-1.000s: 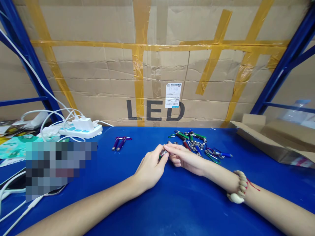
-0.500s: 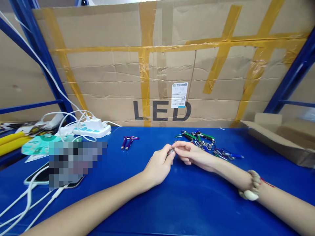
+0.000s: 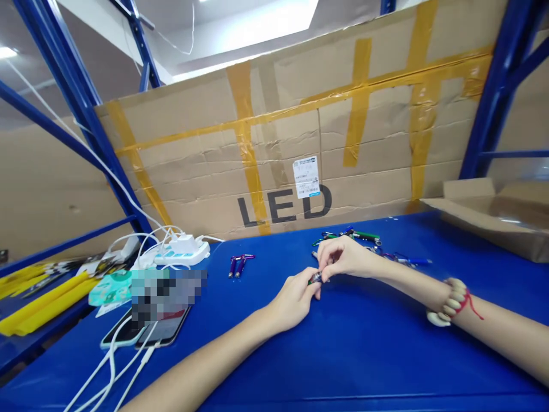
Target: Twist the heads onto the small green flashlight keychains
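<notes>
My left hand (image 3: 295, 297) rests on the blue table (image 3: 326, 355) with its fingers pinched round a small keychain flashlight (image 3: 316, 278). My right hand (image 3: 345, 258) comes in from the right, wearing a bead bracelet (image 3: 448, 301), and its fingertips pinch the far end of the same flashlight. Just behind my right hand lies a pile of keychain flashlights (image 3: 369, 243) in green, blue and purple. Two purple flashlights (image 3: 238, 264) lie apart to the left.
A taped cardboard sheet marked LED (image 3: 283, 166) stands along the table's back. A white power strip (image 3: 182, 252) with cables and phones (image 3: 146, 335) lie at left. An open cardboard box (image 3: 493, 214) sits at right. Blue rack posts (image 3: 493, 97) frame both sides.
The camera has tilted up and swung left, showing more of the rack and ceiling. My right hand has risen to pinch the flashlight from above. Both hands still hold it.
</notes>
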`<state>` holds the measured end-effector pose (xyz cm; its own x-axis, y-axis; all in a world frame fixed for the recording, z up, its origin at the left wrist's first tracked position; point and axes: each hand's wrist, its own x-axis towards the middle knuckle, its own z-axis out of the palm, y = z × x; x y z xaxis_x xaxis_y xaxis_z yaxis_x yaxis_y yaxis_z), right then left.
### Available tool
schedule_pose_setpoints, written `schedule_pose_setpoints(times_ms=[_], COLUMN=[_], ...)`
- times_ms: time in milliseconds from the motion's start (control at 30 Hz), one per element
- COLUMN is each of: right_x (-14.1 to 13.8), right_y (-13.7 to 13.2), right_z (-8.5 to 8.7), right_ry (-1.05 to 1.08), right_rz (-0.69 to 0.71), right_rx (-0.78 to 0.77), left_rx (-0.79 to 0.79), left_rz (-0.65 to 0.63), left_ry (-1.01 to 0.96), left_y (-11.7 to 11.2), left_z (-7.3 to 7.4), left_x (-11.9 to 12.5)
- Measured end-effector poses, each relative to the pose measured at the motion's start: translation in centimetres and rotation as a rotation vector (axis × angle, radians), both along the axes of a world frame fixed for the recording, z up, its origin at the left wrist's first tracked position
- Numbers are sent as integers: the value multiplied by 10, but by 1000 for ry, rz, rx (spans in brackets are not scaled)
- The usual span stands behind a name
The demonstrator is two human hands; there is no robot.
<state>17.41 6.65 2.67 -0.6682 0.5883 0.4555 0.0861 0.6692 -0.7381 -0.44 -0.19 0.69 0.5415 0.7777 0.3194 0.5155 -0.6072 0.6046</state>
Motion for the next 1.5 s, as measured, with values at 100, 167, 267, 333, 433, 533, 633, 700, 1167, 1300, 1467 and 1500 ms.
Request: schedule_pose_setpoints(times_ms=[100,167,267,333,433,533,633,700,1167,1300,1467,1500], right_x=[2,3,5,4,2,-1,-4,-6,-11,13,67,75], right_y=[0,0,-1,-2,-5,-8,-10,-10,-18,2,39,44], right_z=[0,-1,-4,-6,-10,-14,-16,-16,-2,16,24,22], right_ry=[-33,-60,-91,-105,-107,-92,-79,-70,-29,-109,-366,-427], right_rz=[-14,-12,-17,-30,-63,-109,-140,-140,-248,-446,-786,-827], right_rx=[-51,-108,-201,-280,-399,-527,-655,-710,-523,-318,-98,-89], left_rx=[22,31,41,45,36,30,41,47,-7,-23,-26,-18], left_rz=[-6,-7,1,10,42,78,85,85,309,309,254,245], left_ry=[37,60,76,77,65,37,2,-22,-65,-96,-69,-58], left_y=[-1,-2,-3,-3,-3,-2,-2,-2,1,-2,-4,-5], left_z=[1,2,2,1,1,0,0,-1,1,2,3,3], left_x=[2,3,4,4,4,4,5,6,8,8,7,7])
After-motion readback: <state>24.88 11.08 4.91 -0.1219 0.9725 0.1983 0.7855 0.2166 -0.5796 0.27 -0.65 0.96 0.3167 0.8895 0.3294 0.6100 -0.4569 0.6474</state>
